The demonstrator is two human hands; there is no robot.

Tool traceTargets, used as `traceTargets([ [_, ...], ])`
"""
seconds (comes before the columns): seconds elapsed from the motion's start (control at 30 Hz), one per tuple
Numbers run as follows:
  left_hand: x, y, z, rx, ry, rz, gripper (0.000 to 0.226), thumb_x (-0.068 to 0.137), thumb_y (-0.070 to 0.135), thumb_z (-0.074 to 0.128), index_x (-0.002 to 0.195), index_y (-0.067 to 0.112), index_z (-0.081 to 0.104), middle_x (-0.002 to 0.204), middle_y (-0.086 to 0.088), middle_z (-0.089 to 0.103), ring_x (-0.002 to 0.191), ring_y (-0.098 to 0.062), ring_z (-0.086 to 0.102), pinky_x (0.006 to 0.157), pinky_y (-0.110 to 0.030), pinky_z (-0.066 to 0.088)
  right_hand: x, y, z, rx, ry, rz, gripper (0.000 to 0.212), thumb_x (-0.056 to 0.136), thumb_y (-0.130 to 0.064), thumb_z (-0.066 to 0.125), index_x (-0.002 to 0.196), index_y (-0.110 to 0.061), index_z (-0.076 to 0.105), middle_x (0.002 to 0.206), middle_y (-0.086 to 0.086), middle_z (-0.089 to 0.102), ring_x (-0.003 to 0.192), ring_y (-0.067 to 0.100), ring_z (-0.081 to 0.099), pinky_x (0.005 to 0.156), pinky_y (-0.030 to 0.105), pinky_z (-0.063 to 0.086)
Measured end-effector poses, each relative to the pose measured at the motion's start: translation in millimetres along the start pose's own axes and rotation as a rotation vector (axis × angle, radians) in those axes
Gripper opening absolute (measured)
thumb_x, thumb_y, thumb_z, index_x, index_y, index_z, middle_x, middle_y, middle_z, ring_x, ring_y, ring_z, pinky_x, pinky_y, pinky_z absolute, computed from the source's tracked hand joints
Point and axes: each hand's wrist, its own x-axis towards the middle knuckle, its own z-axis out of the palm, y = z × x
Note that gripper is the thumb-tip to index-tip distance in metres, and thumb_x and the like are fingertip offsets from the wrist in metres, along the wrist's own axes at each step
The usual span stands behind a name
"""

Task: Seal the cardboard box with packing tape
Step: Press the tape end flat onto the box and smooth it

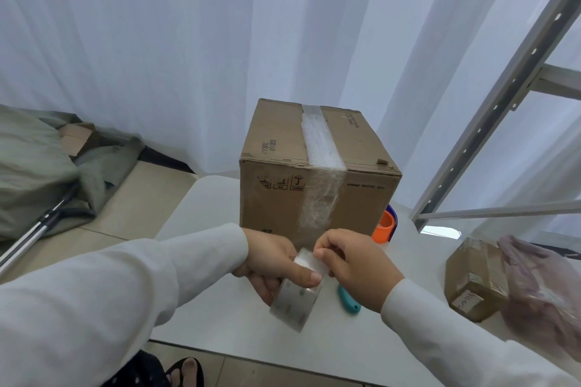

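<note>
A brown cardboard box (276, 148) stands closed on the white table (220, 317), a strip of clear tape (319, 141) running along its top seam and down the near face. In front of it my left hand (270, 261) grips a roll of clear packing tape (295, 298), thumb pressed on its top. My right hand (352, 261) pinches the loose end of the tape at the roll's upper edge. Both hands hover just above the table, close to the box's near face.
A teal cutter (347, 300) lies on the table under my right wrist. An orange and blue tape holder (386, 225) sits at the box's right corner. A small taped parcel (474, 280) and a plastic bag (544, 292) lie right, below a metal shelf frame (490, 122). Grey fabric (37, 173) lies left.
</note>
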Motion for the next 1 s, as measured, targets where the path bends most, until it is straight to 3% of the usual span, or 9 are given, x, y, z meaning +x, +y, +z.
traceTargets([
  [0.13,0.0,1.3,-1.3,-0.005,0.033,0.018,0.034,0.088,0.042,0.056,0.107,0.013,0.060,0.093,-0.003,0.065,0.074,-0.011,0.065,0.068,-0.020,0.055,-1.5,-0.9,-4.2,-0.132,0.077,-0.136,0.012,0.092,-0.023,0.052,0.090,-0.022,0.064,0.083,-0.014,0.055,0.081,0.007,0.055,0.079,0.025,0.051],
  [0.27,0.3,3.5,-2.4,-0.044,0.076,0.061,0.035,0.087,0.043,0.057,0.105,0.013,0.060,0.093,-0.005,0.066,0.076,-0.013,0.065,0.079,-0.028,0.054,-1.9,-2.7,-12.5,-0.122,0.153,-0.174,0.021,0.093,-0.025,0.049,0.092,-0.019,0.069,0.083,-0.011,0.060,0.080,0.008,0.058,0.074,0.022,0.051],
  [0.43,2.7,7.1,0.5,-0.079,0.135,0.102,0.039,0.086,0.045,0.058,0.108,0.013,0.061,0.087,-0.001,0.065,0.075,-0.012,0.064,0.077,-0.026,0.054,-3.0,-3.3,-19.7,-0.116,0.192,-0.134,0.041,0.095,-0.035,0.036,0.080,-0.017,0.070,0.068,-0.011,0.056,0.069,0.010,0.057,0.063,0.023,0.047],
  [0.5,3.7,8.5,1.2,-0.089,0.146,0.108,0.039,0.085,0.045,0.058,0.106,0.012,0.061,0.087,-0.001,0.065,0.076,-0.013,0.064,0.076,-0.026,0.054,-3.4,-5.3,-21.1,-0.109,0.194,-0.144,0.040,0.093,-0.034,0.039,0.073,-0.019,0.070,0.062,-0.012,0.054,0.064,0.010,0.056,0.061,0.024,0.048],
  [0.57,5.7,7.8,2.9,-0.120,0.178,0.092,0.035,0.086,0.046,0.057,0.094,0.012,0.060,0.082,-0.002,0.064,0.072,-0.013,0.062,0.072,-0.026,0.055,-5.4,-11.9,-23.9,0.119,0.254,-0.196,0.038,0.086,-0.036,0.042,0.057,-0.029,0.065,0.051,-0.010,0.055,0.053,0.009,0.055,0.054,0.018,0.046],
  [0.63,7.4,3.6,3.9,-0.100,0.238,0.073,0.033,0.087,0.045,0.057,0.086,0.012,0.057,0.073,-0.002,0.059,0.064,-0.012,0.058,0.070,-0.027,0.055,-5.4,-21.1,-31.4,0.410,0.333,-0.225,0.042,0.083,-0.037,0.042,0.047,-0.026,0.060,0.045,-0.006,0.056,0.044,0.005,0.051,0.048,0.011,0.041],
  [0.73,7.3,-3.1,6.0,-0.035,0.201,0.069,0.041,0.085,0.045,0.059,0.104,0.009,0.060,0.081,-0.001,0.061,0.070,-0.013,0.060,0.076,-0.029,0.055,2.2,-18.7,-39.2,0.482,0.400,-0.131,0.049,0.095,-0.024,0.045,0.048,-0.019,0.059,0.044,-0.004,0.057,0.043,0.003,0.051,0.046,0.011,0.043],
  [0.87,6.4,-1.5,10.5,-0.028,0.165,0.124,0.047,0.084,0.044,0.061,0.111,0.006,0.062,0.099,-0.007,0.065,0.088,-0.021,0.063,0.084,-0.033,0.054,14.5,11.4,-39.7,0.338,0.244,0.094,0.036,0.096,-0.026,0.043,0.068,-0.022,0.065,0.061,-0.007,0.063,0.063,0.008,0.060,0.064,0.021,0.049],
  [1.0,7.7,-0.2,12.7,-0.021,0.154,0.164,0.035,0.083,0.041,0.063,0.102,0.011,0.064,0.097,-0.006,0.065,0.089,-0.021,0.064,0.083,-0.033,0.054,17.7,27.0,-36.5,0.306,0.016,0.289,0.032,0.097,-0.036,0.038,0.083,-0.025,0.064,0.083,-0.003,0.064,0.080,0.013,0.060,0.071,0.022,0.048],
])
